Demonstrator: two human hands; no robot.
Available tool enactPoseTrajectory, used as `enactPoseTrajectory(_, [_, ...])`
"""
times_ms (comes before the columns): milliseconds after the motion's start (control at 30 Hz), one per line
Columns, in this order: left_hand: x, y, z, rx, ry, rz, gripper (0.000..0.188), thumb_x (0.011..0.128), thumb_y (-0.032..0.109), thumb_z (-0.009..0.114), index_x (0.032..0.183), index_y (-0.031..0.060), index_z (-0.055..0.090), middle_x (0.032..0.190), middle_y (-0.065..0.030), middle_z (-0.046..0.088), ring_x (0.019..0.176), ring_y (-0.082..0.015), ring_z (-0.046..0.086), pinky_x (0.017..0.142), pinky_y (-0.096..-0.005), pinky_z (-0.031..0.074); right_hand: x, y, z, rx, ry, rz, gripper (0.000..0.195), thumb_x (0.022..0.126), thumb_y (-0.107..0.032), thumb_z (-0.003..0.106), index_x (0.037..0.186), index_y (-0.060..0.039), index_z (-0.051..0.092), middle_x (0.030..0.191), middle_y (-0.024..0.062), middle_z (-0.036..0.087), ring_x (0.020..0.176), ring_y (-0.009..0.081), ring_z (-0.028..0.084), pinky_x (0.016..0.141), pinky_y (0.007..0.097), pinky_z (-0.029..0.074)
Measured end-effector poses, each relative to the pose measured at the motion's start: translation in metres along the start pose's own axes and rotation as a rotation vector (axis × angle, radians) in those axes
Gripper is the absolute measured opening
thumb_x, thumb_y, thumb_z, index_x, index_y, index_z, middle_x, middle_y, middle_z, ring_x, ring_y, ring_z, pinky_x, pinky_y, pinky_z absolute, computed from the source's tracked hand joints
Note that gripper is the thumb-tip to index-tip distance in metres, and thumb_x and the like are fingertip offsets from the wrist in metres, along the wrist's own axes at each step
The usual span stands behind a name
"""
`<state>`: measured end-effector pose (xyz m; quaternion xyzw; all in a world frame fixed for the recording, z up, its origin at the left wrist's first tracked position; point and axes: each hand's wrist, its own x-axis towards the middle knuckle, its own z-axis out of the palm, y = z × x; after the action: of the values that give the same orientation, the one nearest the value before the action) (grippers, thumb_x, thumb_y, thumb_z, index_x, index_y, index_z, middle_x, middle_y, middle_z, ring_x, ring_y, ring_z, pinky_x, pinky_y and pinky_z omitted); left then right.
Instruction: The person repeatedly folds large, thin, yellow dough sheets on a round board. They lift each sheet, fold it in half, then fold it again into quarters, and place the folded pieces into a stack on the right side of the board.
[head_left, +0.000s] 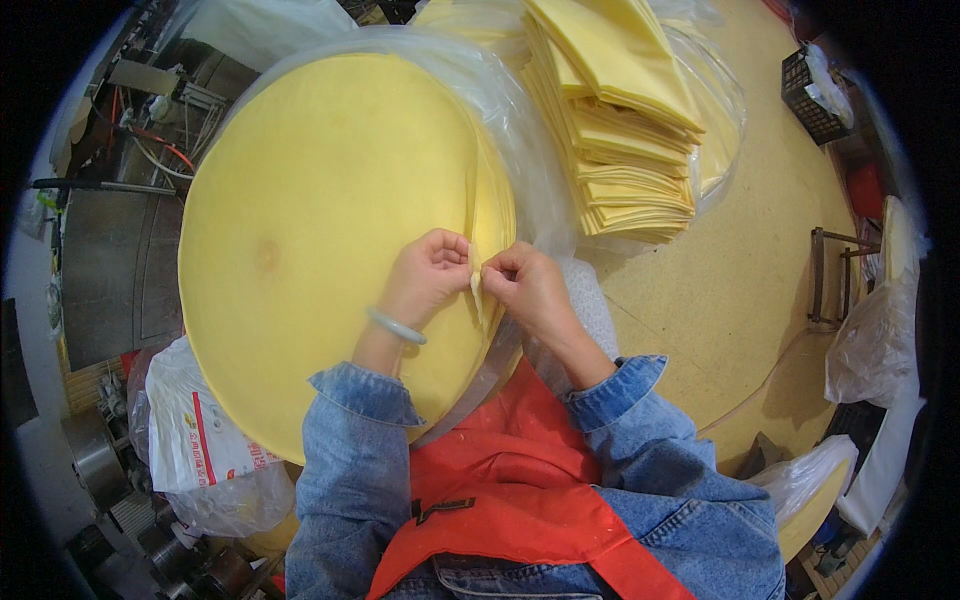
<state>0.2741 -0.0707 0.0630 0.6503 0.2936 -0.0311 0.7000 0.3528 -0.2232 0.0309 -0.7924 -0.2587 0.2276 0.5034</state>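
A large stack of round, thin yellow sheets (322, 187) lies before me on clear plastic. Near its right side, the edge of the top sheet is lifted into a narrow fold (475, 289). My left hand (431, 270), with a pale bangle at the wrist, pinches that edge from the left. From the other side, my right hand (529, 289) pinches the sheet's edge between thumb and forefinger. The two hands are almost touching. What lies between the fingertips is mostly hidden.
Folded yellow sheets (637, 150) are piled at the upper right on plastic wrapping (720, 112). A black crate (814, 97) and a metal frame (847, 262) stand far right. Printed plastic bags (180, 427) and machinery (112, 262) are at left.
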Motion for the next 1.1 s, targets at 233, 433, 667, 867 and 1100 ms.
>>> enactPoseTrajectory(233, [-0.005, 0.001, 0.005, -0.087, 0.016, -0.034, 0.016, 0.086, 0.004, 0.066, 0.099, -0.0007, 0.06, 0.086, -0.0054, 0.064, 0.079, -0.0109, 0.064, 0.068, -0.0244, 0.054, -0.001, 0.005, -0.001, 0.235, -0.038, 0.173, 0.022, 0.083, -0.021, 0.067, 0.085, 0.0002, 0.07, 0.085, 0.0152, 0.068, 0.079, 0.025, 0.067, 0.069, 0.0341, 0.05])
enactPoseTrajectory(433, [-0.015, -0.007, 0.014, -0.078, 0.038, 0.017, 0.016, 0.09, 0.002, 0.059, 0.105, -0.0027, 0.06, 0.092, -0.0078, 0.066, 0.084, -0.0128, 0.065, 0.075, -0.0254, 0.055, -0.01, 0.009, -0.013, 0.332, -0.235, 0.155, 0.028, 0.087, -0.027, 0.067, 0.093, 0.0003, 0.071, 0.076, 0.0099, 0.068, 0.071, 0.0128, 0.061, 0.067, 0.0296, 0.049])
enactPoseTrajectory(667, [-0.055, -0.026, 0.029, 0.136, 0.14, 0.136, 0.019, 0.089, 0.001, 0.058, 0.107, -0.003, 0.06, 0.095, -0.0084, 0.067, 0.087, -0.0137, 0.065, 0.079, -0.0258, 0.053, -0.012, 0.012, -0.011, 0.297, -0.269, 0.257, 0.023, 0.094, -0.021, 0.058, 0.094, -0.0005, 0.066, 0.076, -0.0028, 0.061, 0.069, 0.0063, 0.052, 0.062, 0.0221, 0.041])
enactPoseTrajectory(867, [-0.066, -0.033, 0.034, 0.169, 0.208, 0.091, 0.021, 0.085, 0.004, 0.066, 0.104, -0.0026, 0.061, 0.092, -0.0093, 0.065, 0.081, -0.0143, 0.064, 0.076, -0.0256, 0.053, -0.012, 0.01, -0.016, 0.549, -0.316, 0.434, 0.019, 0.093, -0.021, 0.058, 0.086, -0.0059, 0.065, 0.069, -0.0053, 0.055, 0.059, 0.004, 0.043, 0.054, 0.02, 0.032])
enactPoseTrajectory(1100, [-0.051, -0.024, 0.044, 0.481, 0.308, 0.229, 0.024, 0.079, 0.012, 0.072, 0.096, 0.0001, 0.06, 0.084, -0.0093, 0.059, 0.068, -0.018, 0.058, 0.063, -0.0293, 0.05, -0.009, 0.011, -0.015, 0.543, -0.277, 0.4, 0.017, 0.086, -0.014, 0.059, 0.085, 0.0, 0.068, 0.072, -0.0038, 0.061, 0.066, 0.0052, 0.052, 0.06, 0.0215, 0.042])
